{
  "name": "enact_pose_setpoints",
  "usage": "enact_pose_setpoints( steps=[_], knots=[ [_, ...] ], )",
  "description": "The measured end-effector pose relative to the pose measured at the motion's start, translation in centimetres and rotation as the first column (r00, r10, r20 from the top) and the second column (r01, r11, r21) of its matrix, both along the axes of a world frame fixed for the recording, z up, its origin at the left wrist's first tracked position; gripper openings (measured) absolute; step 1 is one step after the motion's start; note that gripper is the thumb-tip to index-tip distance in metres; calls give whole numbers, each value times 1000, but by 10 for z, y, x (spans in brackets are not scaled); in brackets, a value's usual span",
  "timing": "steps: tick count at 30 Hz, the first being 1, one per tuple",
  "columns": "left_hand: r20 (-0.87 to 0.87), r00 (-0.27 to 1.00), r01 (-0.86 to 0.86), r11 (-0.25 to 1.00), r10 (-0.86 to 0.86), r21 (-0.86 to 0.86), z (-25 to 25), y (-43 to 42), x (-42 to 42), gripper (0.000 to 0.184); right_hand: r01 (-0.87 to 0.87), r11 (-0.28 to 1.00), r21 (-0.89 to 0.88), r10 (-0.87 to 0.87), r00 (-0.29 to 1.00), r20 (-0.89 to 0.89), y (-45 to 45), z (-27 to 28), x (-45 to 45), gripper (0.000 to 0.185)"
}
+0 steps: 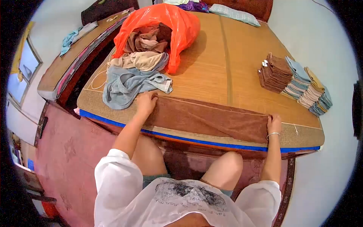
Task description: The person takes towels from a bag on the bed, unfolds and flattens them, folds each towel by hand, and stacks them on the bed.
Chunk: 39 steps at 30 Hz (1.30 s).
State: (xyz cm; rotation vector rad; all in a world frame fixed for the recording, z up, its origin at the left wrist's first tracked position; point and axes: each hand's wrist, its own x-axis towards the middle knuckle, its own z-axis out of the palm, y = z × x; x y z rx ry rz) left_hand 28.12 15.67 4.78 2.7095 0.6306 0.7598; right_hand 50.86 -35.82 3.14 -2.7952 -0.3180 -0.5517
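Observation:
A brown towel (211, 120) lies stretched lengthwise along the front edge of the mat-covered bed, folded into a long strip. My left hand (146, 102) pinches its left end, close to a loose grey-blue towel (123, 89). At the strip's right end, my right hand (274, 124) grips the corner with curled fingers; a bracelet circles that wrist. Behind the grey-blue towel, an orange plastic bag (185, 32) lies open toward me, with crumpled brown and beige towels (145, 60) spilling out.
Folded towels stand in stacks at the right: brown (278, 72), then blue, beige and blue-grey ones near the wall. A pillow (234, 14) lies at the bed's head. Another bed (75, 56) is at the left, across a dark gap.

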Motion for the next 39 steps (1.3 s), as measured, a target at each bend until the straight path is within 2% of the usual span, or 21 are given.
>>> enact_pose_setpoints(
  steps=[2,4,8,10,13,14,16,17,19,21,23,24,25,26,27,29,31,33,34,37,39],
  knots=[
    [-19,1000,17,1000,-17,-21,3,3,1,22,1,1000,-14,0,999,38,1,-4,1,20],
    [-151,989,-29,984,2,-173,10,4,4,25,1,1000,-28,1,997,79,-1,-8,5,18],
    [-250,967,-10,973,-49,-231,10,15,10,24,-51,996,-79,64,984,166,-3,-14,13,17],
    [-328,944,-47,997,27,-55,13,12,13,20,-33,996,-82,47,984,170,-4,-11,13,16],
    [-410,911,-35,999,47,37,34,-6,12,16,37,999,-3,-37,996,85,-2,6,3,17],
    [-409,912,-24,999,35,34,32,-7,14,16,-22,997,78,16,997,79,-3,10,0,16],
    [-362,930,-72,997,59,-23,25,-3,14,18,-128,961,245,115,991,69,-12,12,-2,16],
    [-360,932,-58,998,45,-27,22,-1,13,18,-116,963,242,101,992,71,-17,13,-3,16],
    [-212,971,82,988,-110,-134,17,8,8,20,-263,903,339,208,959,191,-23,17,-5,16],
    [-213,974,45,992,-71,-121,10,22,2,21,-281,923,261,231,951,206,-31,32,-11,17],
    [51,977,211,931,-205,-298,10,34,-9,18,-298,937,182,257,942,215,-38,54,-24,17],
    [55,976,219,930,-212,-297,12,38,-15,18,-339,898,282,259,923,285,-39,68,-33,16],
    [172,960,277,828,-220,-488,16,43,-23,17,-385,844,374,254,900,354,-38,83,-46,15],
    [283,938,340,682,-198,-647,22,42,-30,16,-295,729,617,160,951,265,-31,102,-64,14],
    [285,937,343,681,-202,-647,28,40,-36,16,-294,730,617,157,951,267,-35,102,-66,14],
    [271,949,286,796,-159,-534,41,37,-51,13,-312,889,335,218,932,290,-42,102,-68,13],
    [282,951,279,758,-131,-589,54,35,-59,12,-339,881,331,238,921,309,-43,109,-76,14],
    [483,855,495,575,-190,-651,71,19,-70,11,-378,796,473,145,877,458,-40,122,-89,15],
    [537,816,562,510,-214,-651,82,9,-75,10,-413,799,437,192,864,465,-42,125,-91,16],
    [620,772,619,386,-139,-684,81,10,-81,8,-383,693,611,163,909,384,-41,116,-90,17],
    [629,772,614,370,-94,-697,81,-1,-79,10,-364,677,639,149,919,365,-39,106,-84,17]
  ],
)
